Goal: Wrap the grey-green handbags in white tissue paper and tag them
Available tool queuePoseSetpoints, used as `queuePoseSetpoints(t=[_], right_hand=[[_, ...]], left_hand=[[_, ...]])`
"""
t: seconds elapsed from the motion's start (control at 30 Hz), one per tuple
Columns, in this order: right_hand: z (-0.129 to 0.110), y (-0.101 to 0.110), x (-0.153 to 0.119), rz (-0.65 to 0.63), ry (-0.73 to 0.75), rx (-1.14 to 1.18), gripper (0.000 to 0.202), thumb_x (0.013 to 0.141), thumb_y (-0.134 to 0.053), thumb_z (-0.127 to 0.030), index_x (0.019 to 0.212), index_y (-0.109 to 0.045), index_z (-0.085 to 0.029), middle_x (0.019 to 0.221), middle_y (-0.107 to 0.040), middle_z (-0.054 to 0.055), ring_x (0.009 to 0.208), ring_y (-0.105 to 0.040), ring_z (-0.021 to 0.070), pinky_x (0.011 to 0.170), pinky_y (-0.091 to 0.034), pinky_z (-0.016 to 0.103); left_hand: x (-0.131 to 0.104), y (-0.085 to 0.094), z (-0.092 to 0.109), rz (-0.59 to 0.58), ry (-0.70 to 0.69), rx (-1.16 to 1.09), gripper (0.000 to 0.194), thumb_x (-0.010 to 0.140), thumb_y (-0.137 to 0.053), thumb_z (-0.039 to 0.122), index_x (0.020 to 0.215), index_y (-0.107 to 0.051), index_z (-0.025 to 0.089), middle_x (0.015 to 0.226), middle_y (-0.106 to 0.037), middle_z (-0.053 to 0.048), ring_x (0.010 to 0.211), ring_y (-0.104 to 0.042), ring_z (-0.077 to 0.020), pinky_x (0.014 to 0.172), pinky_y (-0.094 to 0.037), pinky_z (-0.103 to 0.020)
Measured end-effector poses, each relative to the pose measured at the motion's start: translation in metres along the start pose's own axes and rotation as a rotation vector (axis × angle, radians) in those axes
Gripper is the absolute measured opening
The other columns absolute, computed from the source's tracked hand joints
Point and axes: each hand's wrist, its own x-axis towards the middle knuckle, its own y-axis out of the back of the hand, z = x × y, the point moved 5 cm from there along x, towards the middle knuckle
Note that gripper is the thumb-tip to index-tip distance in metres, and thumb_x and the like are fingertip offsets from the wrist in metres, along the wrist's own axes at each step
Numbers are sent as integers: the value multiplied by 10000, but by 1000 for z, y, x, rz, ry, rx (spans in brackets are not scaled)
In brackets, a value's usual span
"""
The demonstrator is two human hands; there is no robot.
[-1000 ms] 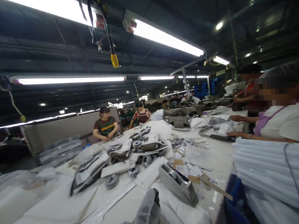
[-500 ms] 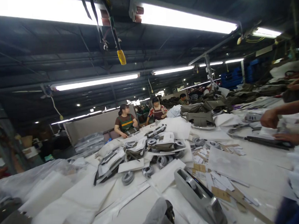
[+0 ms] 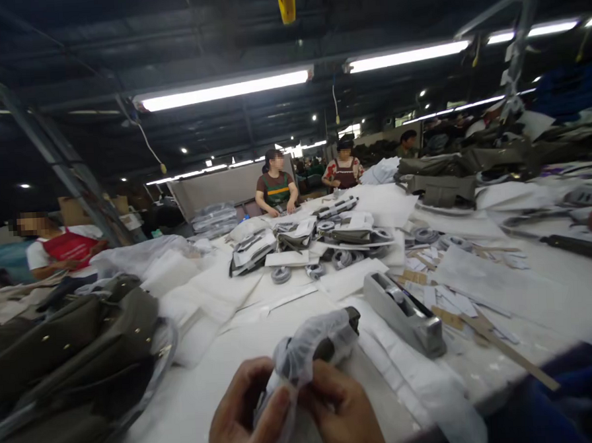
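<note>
Single head-worn view, looking forward over a white worktable (image 3: 198, 392), left hand (image 3: 246, 412) and right hand (image 3: 343, 407) close below, fluorescent tube lights (image 3: 227, 91) farther off above

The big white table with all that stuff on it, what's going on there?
Someone's left hand and right hand are holding a bundle in thin, cloudy wrap, above the table. A grey tape dispenser sits beyond the right hand, and what look like dark bags are heaped on the left. Across the table is a person in a striped top.
</note>
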Motion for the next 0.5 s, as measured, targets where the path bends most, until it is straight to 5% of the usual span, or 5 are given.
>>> queuePoseSetpoints(t=[0.23,0.5], right_hand=[[-8,-1,-14,90,-40,-45,257,903,-626,-339,1016,-788,-175,795,-714,30,750,-637,161,701,-495,252],[-1,-8,-22,80,-242,390,296,748,-796,-389,955,-801,-178,748,-698,9,628,-546,80,553,-390,180]], left_hand=[[1,-2,5,-125,26,-157,308,888,-621,494,952,-602,194,839,-633,-6,752,-582,-142,643,-479,-207],[-5,-9,-5,-200,92,-349,280,911,-598,469,922,-599,189,794,-592,8,686,-552,-118,610,-469,-196]])
